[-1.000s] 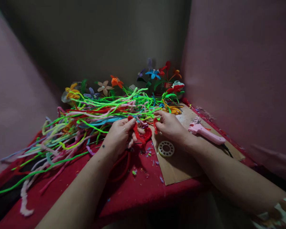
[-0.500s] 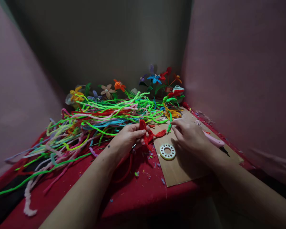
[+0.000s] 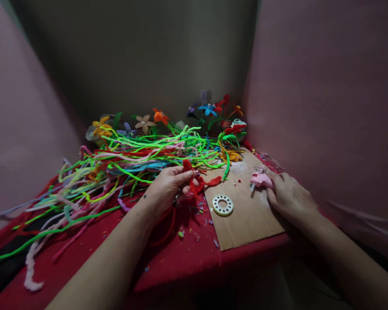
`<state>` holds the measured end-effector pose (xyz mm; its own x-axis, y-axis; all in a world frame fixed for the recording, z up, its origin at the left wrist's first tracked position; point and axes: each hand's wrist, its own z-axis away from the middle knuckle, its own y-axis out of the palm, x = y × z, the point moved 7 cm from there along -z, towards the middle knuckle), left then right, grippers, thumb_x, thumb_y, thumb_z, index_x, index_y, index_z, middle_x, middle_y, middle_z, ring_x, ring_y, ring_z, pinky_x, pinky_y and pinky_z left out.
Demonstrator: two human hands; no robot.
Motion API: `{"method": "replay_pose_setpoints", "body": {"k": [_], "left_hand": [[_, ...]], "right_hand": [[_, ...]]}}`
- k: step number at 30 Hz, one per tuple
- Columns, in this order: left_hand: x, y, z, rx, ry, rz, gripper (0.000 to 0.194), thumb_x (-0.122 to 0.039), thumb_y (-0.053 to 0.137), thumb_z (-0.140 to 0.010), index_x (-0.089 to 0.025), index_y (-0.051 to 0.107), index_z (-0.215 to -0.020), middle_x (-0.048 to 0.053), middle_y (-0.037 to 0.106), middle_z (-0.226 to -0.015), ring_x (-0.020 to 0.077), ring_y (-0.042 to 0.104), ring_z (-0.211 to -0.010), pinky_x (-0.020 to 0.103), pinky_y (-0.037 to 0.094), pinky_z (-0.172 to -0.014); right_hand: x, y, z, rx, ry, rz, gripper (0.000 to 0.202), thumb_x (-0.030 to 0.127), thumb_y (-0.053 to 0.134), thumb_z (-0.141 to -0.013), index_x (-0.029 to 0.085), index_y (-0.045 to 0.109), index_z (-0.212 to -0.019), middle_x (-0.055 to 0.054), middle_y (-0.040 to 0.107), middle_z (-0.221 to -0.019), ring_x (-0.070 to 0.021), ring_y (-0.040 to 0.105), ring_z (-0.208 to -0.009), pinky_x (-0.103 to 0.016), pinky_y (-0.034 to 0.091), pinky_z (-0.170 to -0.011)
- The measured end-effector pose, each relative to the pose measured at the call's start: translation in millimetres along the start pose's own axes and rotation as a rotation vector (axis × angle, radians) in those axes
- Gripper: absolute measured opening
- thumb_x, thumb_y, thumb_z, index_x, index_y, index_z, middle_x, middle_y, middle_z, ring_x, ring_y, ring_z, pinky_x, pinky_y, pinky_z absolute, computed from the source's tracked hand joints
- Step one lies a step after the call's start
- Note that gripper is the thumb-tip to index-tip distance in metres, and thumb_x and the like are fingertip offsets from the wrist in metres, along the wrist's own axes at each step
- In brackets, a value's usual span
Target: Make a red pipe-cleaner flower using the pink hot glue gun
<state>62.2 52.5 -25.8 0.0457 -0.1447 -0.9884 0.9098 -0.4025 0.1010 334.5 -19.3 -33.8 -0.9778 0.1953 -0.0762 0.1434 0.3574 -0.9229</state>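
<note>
1. Leftmost on my remote feed: a wide heap of multicoloured fuzzy stems [image 3: 132,151], mostly neon green, pink and blue, on a dark red tablecloth [image 3: 184,262]. Loose stock, I judge, not yet shaped.
2. Behind the heap: a yellow fuzzy flower [image 3: 101,125], a beige fuzzy flower with pointed petals [image 3: 144,123] and an orange fuzzy flower [image 3: 161,116]. These look complete.
3. Left hand [image 3: 172,183]: thumb and fingers pinch a looped bright red fuzzy piece [image 3: 198,186], held near the heap's front edge. Loops are formed; set against the flowers behind, I judge it unfinished.
4. Just right of it: a twisted red fuzzy strip [image 3: 214,181]. Cannot tell whether it is joined to the loops. Farther back, a bright blue fuzzy flower [image 3: 208,109], seemingly complete.
5. Next, a flat tan cardboard sheet [image 3: 245,228], bearing a white flat ring pierced with round holes [image 3: 223,214].
6. Right hand [image 3: 290,196]: fingers closed round the handle of a pink plastic glue gun [image 3: 261,181]. Nozzle well apart from the red loops; whether any glue is on them, I cannot tell.
7. Across the span: no brand, label or lettering I can read.
</note>
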Motion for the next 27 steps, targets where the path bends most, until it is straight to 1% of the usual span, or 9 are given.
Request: {"method": "replay_pose_setpoints", "body": {"k": [5,8,12,15,17,20,22,25,27], "left_hand": [[-1.0,-0.6,0.0,-0.032,-0.026,0.038,0.016,-0.022,0.062,-0.074,-0.010,0.064,-0.084,0.003,0.060,-0.066,0.0022,0.042,-0.038,0.014,0.027,-0.032],[-3.4,0.4,0.5,-0.009,-0.025,0.077,0.012,-0.019,0.062,-0.073,-0.010,0.063,-0.080,0.003,0.059,-0.066,0.0039,0.045,-0.039,0.015,0.030,-0.033],[-3.9,0.6,1.7,-0.009,-0.035,0.106,0.009,-0.017,0.063,-0.070,-0.009,0.063,-0.075,0.001,0.057,-0.061,0.0041,0.046,-0.040,0.015,0.031,-0.034],[-2.0,-0.4,2.1,-0.031,-0.048,0.101,0.013,-0.017,0.064,-0.069,-0.009,0.065,-0.079,0.002,0.058,-0.062,0.0032,0.045,-0.040,0.015,0.030,-0.036],[-1.2,-1.1,1.9,-0.039,-0.044,0.090,0.014,-0.018,0.065,-0.069,-0.010,0.066,-0.080,0.002,0.059,-0.063,0.0027,0.045,-0.040,0.014,0.030,-0.037],[-1.2,-1.0,1.6,-0.034,-0.030,0.085,0.014,-0.020,0.067,-0.068,-0.010,0.066,-0.078,0.001,0.059,-0.061,0.0024,0.045,-0.040,0.014,0.030,-0.037],[-2.2,-0.4,2.1,-0.030,-0.023,0.089,0.015,-0.021,0.068,-0.068,-0.010,0.066,-0.078,0.000,0.058,-0.059,0.0024,0.044,-0.039,0.014,0.031,-0.037],[-3.4,0.5,3.8,-0.046,-0.030,0.102,0.016,-0.021,0.066,-0.070,-0.010,0.067,-0.081,0.002,0.061,-0.062,0.0026,0.044,-0.039,0.015,0.034,-0.038],[-3.3,-0.1,4.5,-0.070,-0.045,0.110,0.017,-0.021,0.065,-0.071,-0.009,0.067,-0.082,0.003,0.063,-0.065,0.0026,0.045,-0.039,0.015,0.035,-0.038]], "right_hand": [[0.4,6.4,-4.2,-0.016,-0.017,-0.023,0.040,0.023,0.045,-0.081,0.014,0.051,-0.120,-0.012,0.057,-0.086,-0.0250,0.056,-0.080,-0.031,0.040,-0.062],[-1.2,8.8,-2.2,-0.048,-0.036,-0.050,0.043,0.023,0.045,-0.080,0.013,0.050,-0.122,-0.011,0.055,-0.084,-0.0232,0.055,-0.075,-0.030,0.040,-0.060],[-4.3,12.1,0.9,-0.129,-0.076,-0.119,0.042,0.023,0.045,-0.079,0.013,0.054,-0.119,-0.010,0.053,-0.083,-0.0217,0.054,-0.073,-0.030,0.041,-0.060],[-5.2,9.6,0.0,-0.198,-0.113,-0.206,0.044,0.023,0.046,-0.078,0.014,0.054,-0.120,-0.008,0.052,-0.081,-0.0205,0.054,-0.071,-0.031,0.043,-0.062],[-5.7,4.2,-1.4,-0.202,-0.113,-0.285,0.044,0.024,0.046,-0.078,0.013,0.055,-0.119,-0.007,0.052,-0.079,-0.0198,0.053,-0.069,-0.033,0.044,-0.064],[-7.6,-7.1,-2.4,-0.108,-0.035,-0.520,0.038,0.030,0.050,-0.077,0.014,0.063,-0.109,-0.005,0.054,-0.074,-0.0178,0.053,-0.065,-0.031,0.044,-0.062],[-3.1,-14.4,-1.4,0.009,0.020,-0.828,0.036,0.035,0.055,-0.075,0.016,0.065,-0.104,-0.004,0.057,-0.074,-0.0161,0.053,-0.064,-0.027,0.043,-0.056],[13.1,-24.5,-1.5,0.137,0.130,-1.236,0.040,0.038,0.070,-0.064,0.014,0.065,-0.097,-0.001,0.056,-0.068,-0.0125,0.048,-0.057,-0.024,0.038,-0.051],[31.6,-30.6,-6.1,0.177,0.155,-1.457,0.035,0.035,0.074,-0.060,0.014,0.064,-0.086,0.002,0.051,-0.062,-0.0095,0.043,-0.053,-0.023,0.035,-0.049]]}}
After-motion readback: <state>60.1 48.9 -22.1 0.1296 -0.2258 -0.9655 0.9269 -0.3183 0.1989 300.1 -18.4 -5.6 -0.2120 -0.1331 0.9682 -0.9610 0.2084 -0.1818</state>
